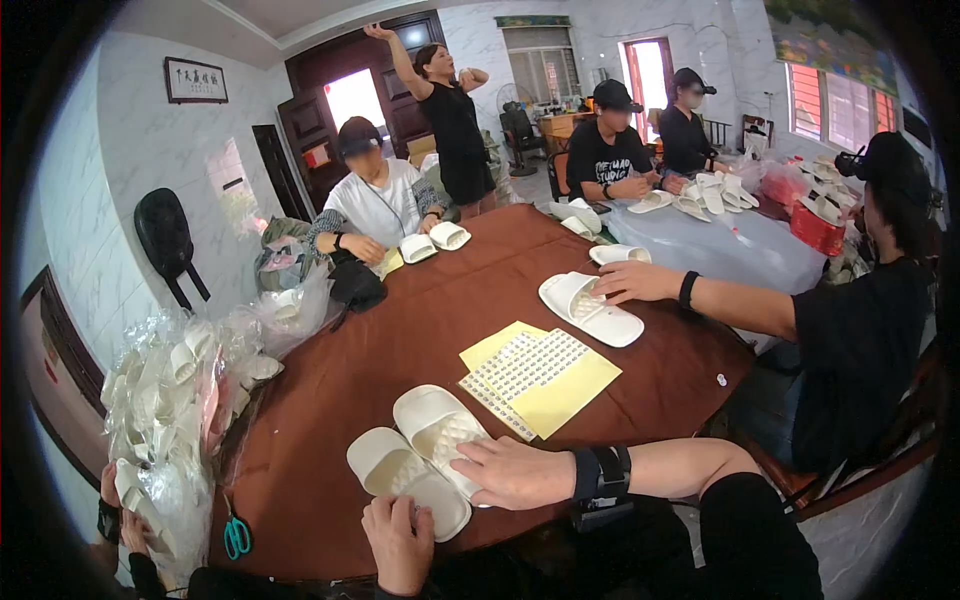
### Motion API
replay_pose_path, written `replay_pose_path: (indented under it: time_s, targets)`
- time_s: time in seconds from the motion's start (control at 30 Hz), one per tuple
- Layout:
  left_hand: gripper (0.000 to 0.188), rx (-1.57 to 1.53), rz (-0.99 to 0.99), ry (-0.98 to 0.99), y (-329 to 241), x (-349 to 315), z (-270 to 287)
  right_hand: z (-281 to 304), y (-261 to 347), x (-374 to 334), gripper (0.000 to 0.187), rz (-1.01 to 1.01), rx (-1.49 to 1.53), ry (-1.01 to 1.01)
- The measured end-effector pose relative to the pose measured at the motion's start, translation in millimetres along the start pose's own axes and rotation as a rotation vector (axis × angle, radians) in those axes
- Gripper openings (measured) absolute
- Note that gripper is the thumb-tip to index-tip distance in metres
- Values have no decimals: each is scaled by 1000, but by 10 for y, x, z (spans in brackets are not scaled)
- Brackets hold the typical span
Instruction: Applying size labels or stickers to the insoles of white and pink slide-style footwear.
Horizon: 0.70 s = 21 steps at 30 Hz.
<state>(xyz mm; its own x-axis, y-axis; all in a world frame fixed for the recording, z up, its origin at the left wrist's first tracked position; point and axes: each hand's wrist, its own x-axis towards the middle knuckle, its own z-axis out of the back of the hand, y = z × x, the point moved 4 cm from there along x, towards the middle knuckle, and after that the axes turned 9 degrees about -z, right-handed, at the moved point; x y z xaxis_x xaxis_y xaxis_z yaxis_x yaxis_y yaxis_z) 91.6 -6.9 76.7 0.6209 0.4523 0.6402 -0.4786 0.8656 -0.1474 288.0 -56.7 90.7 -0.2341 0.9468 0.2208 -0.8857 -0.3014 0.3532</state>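
Two white slippers lie side by side on the brown-covered table in front of me, toes pointing away. My right hand [512, 472] lies over the heel part of the right slipper [428, 412], its fingers stretched out on the textured footbed. At the heel of the left slipper [378, 462] is my left hand [400, 540], with fingers curled and thumb near the forefinger. Whatever may be between those fingertips is too small to make out. Just beyond the slippers lie yellow sheets [575, 395] with rows of small printed stickers.
Teal-handled scissors [237, 537] lie at the table's left edge, beside clear bags of slippers [165, 400]. At right, a co-worker's hand [628, 283] touches a white slipper [612, 324]. Across the table [340, 400] a person in white sits by two slippers [432, 242].
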Motion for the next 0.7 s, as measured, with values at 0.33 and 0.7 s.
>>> replay_pose_path:
  time_s: [0.33,0.7]
  targets:
    - [34,-166,-92,2,-226,151,-232,-93,-52,-80,59,44,-28,-104]
    - [32,-86,-133,66,-292,164,-263,-106,-45,-78,60,46,-58,-113]
